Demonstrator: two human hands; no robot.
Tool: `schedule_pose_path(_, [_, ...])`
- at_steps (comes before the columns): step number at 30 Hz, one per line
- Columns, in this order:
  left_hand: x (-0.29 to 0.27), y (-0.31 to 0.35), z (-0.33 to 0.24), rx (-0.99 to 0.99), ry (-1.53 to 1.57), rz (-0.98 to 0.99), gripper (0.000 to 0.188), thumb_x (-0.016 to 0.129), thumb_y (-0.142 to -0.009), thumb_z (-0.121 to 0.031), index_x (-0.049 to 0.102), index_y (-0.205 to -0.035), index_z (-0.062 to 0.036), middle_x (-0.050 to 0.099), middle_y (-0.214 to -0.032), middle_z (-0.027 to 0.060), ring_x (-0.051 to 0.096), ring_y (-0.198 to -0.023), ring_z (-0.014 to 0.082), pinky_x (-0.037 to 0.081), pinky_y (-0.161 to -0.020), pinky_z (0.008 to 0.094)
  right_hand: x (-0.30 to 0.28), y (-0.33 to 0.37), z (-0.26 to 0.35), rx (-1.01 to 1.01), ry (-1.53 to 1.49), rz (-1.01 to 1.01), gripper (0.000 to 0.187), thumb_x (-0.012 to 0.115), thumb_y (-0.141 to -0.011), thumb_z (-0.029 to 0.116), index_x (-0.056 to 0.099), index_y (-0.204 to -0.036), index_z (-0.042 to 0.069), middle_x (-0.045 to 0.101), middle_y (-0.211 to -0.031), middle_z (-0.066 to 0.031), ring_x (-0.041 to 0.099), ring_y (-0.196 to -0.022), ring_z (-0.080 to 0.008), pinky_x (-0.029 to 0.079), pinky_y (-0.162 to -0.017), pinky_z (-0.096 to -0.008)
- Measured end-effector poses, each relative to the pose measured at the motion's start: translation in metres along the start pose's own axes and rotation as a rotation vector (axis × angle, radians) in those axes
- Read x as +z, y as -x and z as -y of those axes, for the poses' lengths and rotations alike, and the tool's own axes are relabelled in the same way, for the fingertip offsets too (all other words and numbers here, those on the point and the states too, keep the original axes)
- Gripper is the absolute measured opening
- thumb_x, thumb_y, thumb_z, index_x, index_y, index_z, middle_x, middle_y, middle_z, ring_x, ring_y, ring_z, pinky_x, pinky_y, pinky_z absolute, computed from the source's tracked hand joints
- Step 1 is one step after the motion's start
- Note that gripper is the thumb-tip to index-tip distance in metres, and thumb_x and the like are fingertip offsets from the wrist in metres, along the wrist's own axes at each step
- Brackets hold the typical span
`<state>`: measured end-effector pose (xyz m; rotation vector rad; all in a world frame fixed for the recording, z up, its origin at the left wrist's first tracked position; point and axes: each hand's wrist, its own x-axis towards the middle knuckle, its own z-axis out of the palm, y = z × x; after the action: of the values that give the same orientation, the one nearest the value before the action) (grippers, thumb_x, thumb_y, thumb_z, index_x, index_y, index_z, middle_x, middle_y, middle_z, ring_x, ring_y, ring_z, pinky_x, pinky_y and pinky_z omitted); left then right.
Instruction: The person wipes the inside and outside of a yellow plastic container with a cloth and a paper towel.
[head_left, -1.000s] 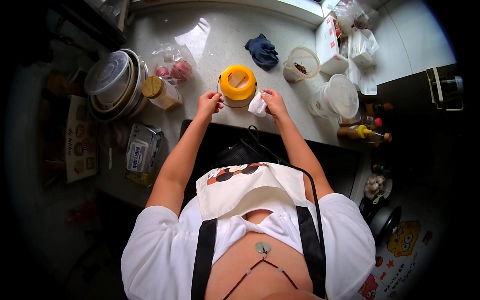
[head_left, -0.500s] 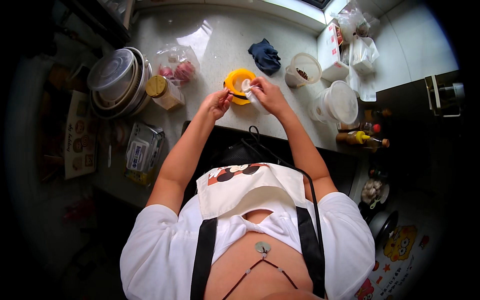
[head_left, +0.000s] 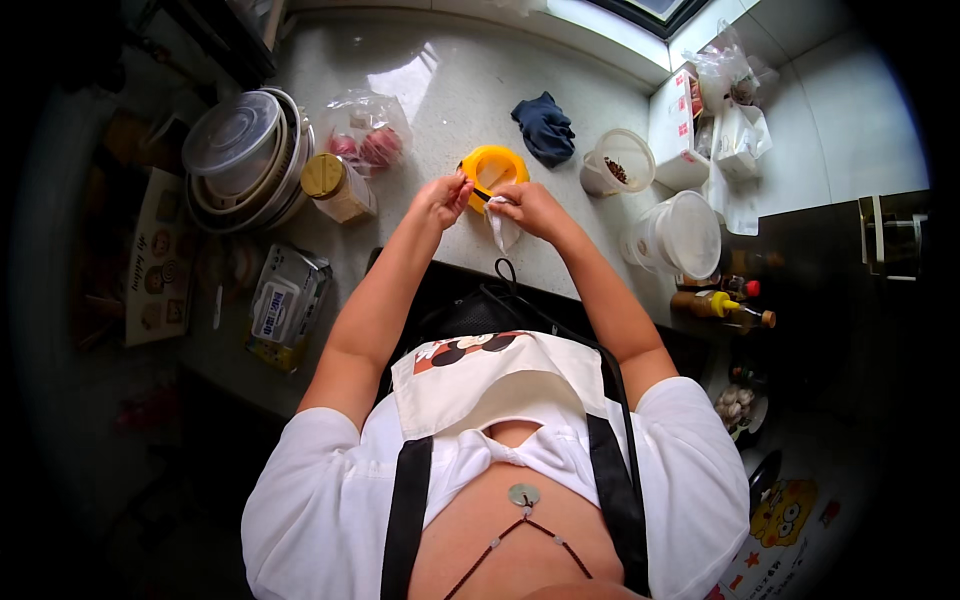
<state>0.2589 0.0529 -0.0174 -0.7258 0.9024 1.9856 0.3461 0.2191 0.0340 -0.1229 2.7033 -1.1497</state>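
Note:
A yellow ring-shaped object [head_left: 513,160] lies on the counter before me, with a dark strip along its near edge. At its left side my left hand [head_left: 445,198] is closed in a pinch on the end of that strip. My right hand [head_left: 537,211] grips a crumpled white wipe [head_left: 503,233] against the strip's right part. The wipe's lower end hangs down toward the counter edge. What exactly the yellow object is, I cannot tell. Behind it, a bunched dark blue cloth [head_left: 544,130] rests on the counter.
On the left are stacked bowls [head_left: 232,140], a gold-lidded jar [head_left: 340,187], a plastic bag of reddish produce [head_left: 372,140] and a wipes pack [head_left: 287,295]. Rightward stand an open tub [head_left: 618,163], white-lidded tubs [head_left: 680,235], a white box [head_left: 678,130] and sauce bottles [head_left: 715,302].
My right hand and the wipe have moved from the ring's right inner side to the dark strip at its near edge. The whole view has shifted slightly.

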Motion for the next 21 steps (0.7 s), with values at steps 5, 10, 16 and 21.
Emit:
schedule_pose_path(5, [0.001, -0.001, -0.020, 0.032, -0.049, -0.046, 0.009, 0.054, -0.086, -0.009, 0.055, -0.086, -0.0007, 0.058, -0.067, 0.0061, 0.057, -0.053, 0.0095, 0.050, -0.047, 0.0149, 0.000, 0.007, -0.029, -0.095, 0.059, -0.043, 0.022, 0.061, -0.078, 0.026, 0.063, -0.087, 0.006, 0.062, -0.078, -0.0138, 0.059, -0.073, -0.0299, 0.045, -0.065, -0.0373])
schedule_pose_path(10, [0.015, -0.001, -0.019, 0.066, -0.066, -0.008, 0.017, 0.055, -0.087, -0.021, 0.058, -0.084, -0.0043, 0.056, -0.066, 0.0023, 0.051, -0.049, 0.0055, 0.046, -0.044, 0.0141, -0.003, 0.006, -0.034, -0.141, 0.022, -0.131, 0.018, 0.061, -0.079, 0.020, 0.064, -0.087, 0.003, 0.062, -0.079, -0.0126, 0.060, -0.070, -0.0225, 0.045, -0.063, -0.0305])
schedule_pose_path(16, [0.027, 0.024, 0.004, 0.235, -0.416, 0.162, 0.029, 0.056, -0.086, -0.035, 0.063, -0.089, -0.0069, 0.046, -0.059, -0.0047, 0.040, -0.048, 0.0020, 0.031, -0.040, 0.0157, 0.000, 0.007, -0.006, 0.057, -0.206, -0.184, 0.022, 0.060, -0.079, 0.024, 0.064, -0.087, 0.004, 0.062, -0.076, -0.0151, 0.060, -0.071, -0.0294, 0.046, -0.063, -0.0339])
schedule_pose_path(21, [0.031, 0.026, 0.012, 0.400, -0.638, 0.166, 0.022, 0.055, -0.087, -0.028, 0.060, -0.081, -0.0080, 0.047, -0.061, -0.0049, 0.041, -0.051, 0.0027, 0.031, -0.044, 0.0165, 0.005, 0.007, 0.002, 0.078, -0.155, -0.245, 0.021, 0.060, -0.079, 0.024, 0.065, -0.087, 0.006, 0.062, -0.079, -0.0123, 0.060, -0.072, -0.0272, 0.046, -0.065, -0.0346])
